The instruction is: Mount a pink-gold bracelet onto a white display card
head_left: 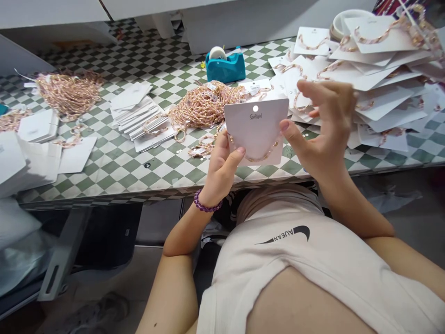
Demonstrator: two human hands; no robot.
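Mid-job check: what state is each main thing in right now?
Held card, raised, strand across its lower front
Left hand, gripping the card's lower left
Right hand, open, thumb at card's right edge
Tape dispenser, upright, roll in place
Loose strands, heaped
White cards, stacked unevenly
Carded strands, piled unevenly

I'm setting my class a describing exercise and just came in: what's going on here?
A person's left hand holds up a white card with a beaded strand across its lower part. The right hand is open by the card's right edge; whether its thumb touches is hard to tell. Beyond the card lie a pile of strands and a tape dispenser, with carded strands heaped to the right.
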